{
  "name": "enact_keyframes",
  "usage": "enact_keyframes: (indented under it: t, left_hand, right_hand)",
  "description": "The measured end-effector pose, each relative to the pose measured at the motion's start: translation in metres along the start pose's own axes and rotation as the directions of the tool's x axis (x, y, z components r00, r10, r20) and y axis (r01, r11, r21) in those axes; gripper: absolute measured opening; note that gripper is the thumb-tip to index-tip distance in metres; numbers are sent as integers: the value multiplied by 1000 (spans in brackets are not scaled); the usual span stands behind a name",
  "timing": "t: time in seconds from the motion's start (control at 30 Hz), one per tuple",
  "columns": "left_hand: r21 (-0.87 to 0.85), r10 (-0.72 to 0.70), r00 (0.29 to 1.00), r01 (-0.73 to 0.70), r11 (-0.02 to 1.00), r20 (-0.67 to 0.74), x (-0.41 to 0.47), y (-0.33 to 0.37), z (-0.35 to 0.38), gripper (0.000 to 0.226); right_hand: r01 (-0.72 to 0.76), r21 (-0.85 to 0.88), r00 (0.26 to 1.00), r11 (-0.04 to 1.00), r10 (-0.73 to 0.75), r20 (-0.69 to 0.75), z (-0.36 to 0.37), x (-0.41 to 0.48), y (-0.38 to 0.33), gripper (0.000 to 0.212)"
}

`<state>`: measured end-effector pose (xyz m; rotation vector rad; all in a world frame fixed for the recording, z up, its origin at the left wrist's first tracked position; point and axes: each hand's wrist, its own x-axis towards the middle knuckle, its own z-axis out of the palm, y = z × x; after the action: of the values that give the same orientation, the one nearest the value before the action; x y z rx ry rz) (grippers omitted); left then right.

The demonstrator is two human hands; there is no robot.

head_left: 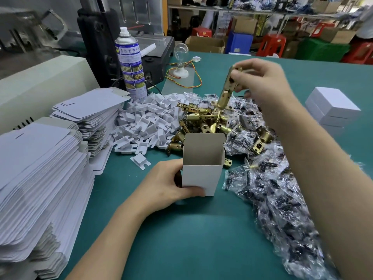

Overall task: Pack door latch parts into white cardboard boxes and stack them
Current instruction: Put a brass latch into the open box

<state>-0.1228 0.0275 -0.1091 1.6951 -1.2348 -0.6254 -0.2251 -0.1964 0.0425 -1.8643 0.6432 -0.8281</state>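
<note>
1. The left hand [167,184] grips a small white cardboard box with an open top [202,170]. The thumb is curled across its front wall and the other fingers go behind its left side. The box stands upright on the green table mat [181,239].
2. The right hand [262,77] is raised beyond the box. Its fingertips pinch the upper part of a long brass-coloured metal door latch [225,91], which hangs tilted.
3. Below this hand lies a heap of brass-coloured latches [201,120], just behind the box.
4. Beyond the left hand lies a heap of small white plastic pieces [149,122].
5. Under the right forearm lie clear plastic bags of dark small parts [272,190].
6. Left of the left hand are stacks of flat white cardboard blanks [40,168].
7. Right of the right hand, closed white boxes [333,108] are stacked.
</note>
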Motion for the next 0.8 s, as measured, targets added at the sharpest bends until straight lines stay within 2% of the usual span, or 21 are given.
enact_keyframes:
  t: [0.13, 0.2, 0.27, 0.37, 0.6, 0.7, 0.8]
  left_hand:
    - [25, 3, 1000, -3, 1000, -10, 0, 1, 0, 38]
    - [40, 2, 1000, -2, 999, -15, 0, 1, 0, 38]
    - [56, 6, 1000, -5, 998, -19, 0, 1, 0, 37]
    - [47, 3, 1000, -2, 999, -26, 0, 0, 0, 39]
    - [39, -35, 999, 36, 999, -31, 0, -1, 1, 44]
    - [43, -45, 999, 46, 998, -29, 0, -1, 1, 45]
    - [46, -39, 999, 40, 998, -26, 1, -1, 1, 42]
  right_hand:
    - [20, 369, 993, 929, -60, 98, -16, -22, -20, 6]
    - [0, 469, 978, 883, -98, 185, -16, -37, -25, 6]
    - [-12, 492, 954, 870, -138, 267, -13, -52, -25, 7]
    - [29, 403, 933, 915, -170, 318, -6, -71, -20, 10]
    - [118, 117, 935, 986, -150, 322, -4, -89, -8, 10]
    - [189, -22, 921, 982, -169, 351, 0, -95, -4, 12]
    - [315, -220, 910, 923, -228, 347, 5, -100, -2, 12]
